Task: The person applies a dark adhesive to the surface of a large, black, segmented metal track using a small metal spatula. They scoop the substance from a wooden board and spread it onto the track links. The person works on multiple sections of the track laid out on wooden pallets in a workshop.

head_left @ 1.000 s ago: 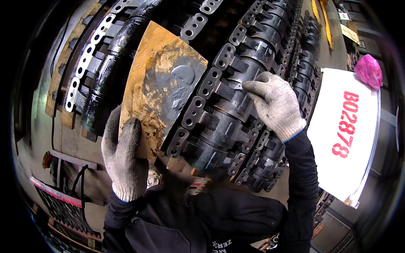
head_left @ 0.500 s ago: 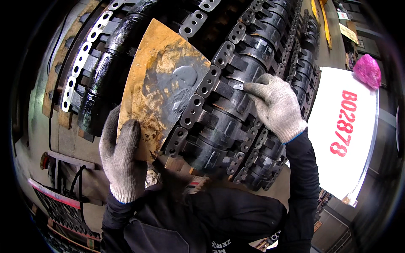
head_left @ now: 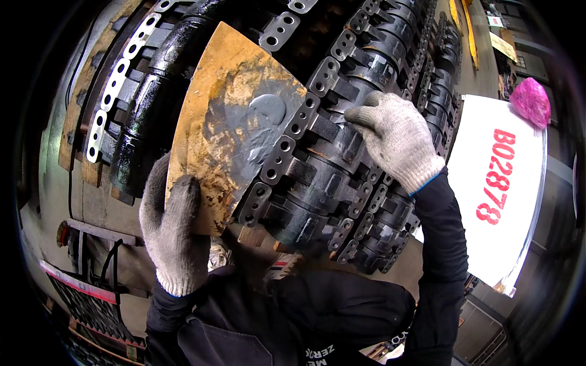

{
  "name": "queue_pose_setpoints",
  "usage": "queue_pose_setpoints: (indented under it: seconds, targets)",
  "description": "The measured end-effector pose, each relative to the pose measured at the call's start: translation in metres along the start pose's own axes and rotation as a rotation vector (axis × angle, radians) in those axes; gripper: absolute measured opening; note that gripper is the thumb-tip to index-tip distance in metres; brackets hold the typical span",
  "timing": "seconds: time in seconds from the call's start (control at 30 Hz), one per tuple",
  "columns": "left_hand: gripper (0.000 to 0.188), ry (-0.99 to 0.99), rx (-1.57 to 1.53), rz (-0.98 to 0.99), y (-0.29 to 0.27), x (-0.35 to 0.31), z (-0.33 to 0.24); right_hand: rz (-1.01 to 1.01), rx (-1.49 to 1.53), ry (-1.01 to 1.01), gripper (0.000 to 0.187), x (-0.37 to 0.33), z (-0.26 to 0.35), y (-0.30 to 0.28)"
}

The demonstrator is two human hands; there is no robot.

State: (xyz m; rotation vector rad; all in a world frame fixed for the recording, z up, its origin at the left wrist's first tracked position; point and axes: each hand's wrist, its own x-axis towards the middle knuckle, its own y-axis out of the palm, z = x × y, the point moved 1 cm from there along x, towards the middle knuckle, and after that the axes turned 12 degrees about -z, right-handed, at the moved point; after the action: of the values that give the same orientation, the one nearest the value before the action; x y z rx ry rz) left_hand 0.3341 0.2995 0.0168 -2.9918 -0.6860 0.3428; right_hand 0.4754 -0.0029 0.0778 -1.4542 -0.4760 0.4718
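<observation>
My left hand (head_left: 173,229), in a grey-white knit glove, grips the lower left edge of a worn tan board (head_left: 195,131), thumb on top and fingers behind. Grey paste (head_left: 267,111) is smeared over the board's right side, with one thicker blob. My gloved right hand (head_left: 397,135) is closed in a pinch just above a black track chain (head_left: 332,149) made of linked metal segments. Whatever it pinches is hidden behind the fingers now; half a second ago a small flat metal piece showed at the fingertips.
More black track chains (head_left: 146,91) lie to the left and right, with wooden beams (head_left: 76,131) under the left one. A white sheet (head_left: 497,183) with red marking is at the right, a crumpled pink bundle (head_left: 530,102) on its far corner. A dark metal rack (head_left: 91,299) stands lower left.
My right hand has moved slightly up and away along the chain, and the metal piece at its fingertips has gone out of sight. The board has shifted slightly left with my left hand.
</observation>
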Motion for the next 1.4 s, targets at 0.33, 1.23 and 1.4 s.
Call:
queue_pose_setpoints:
  seconds: [0.33,1.23,1.4]
  targets:
    - [0.055,-0.17,-0.182,0.058,-0.001,-0.003,0.008,0.024,0.004,-0.022,0.024,0.003,-0.005,-0.002]
    - [0.038,-0.343,-0.334,0.018,0.003,-0.009,0.001,-0.01,0.155,0.095,0.027,-0.05,-0.021,-0.006]
    - [0.038,-0.33,-0.283,0.022,0.006,-0.01,0.001,-0.051,0.156,0.052,0.024,-0.037,-0.017,-0.019]
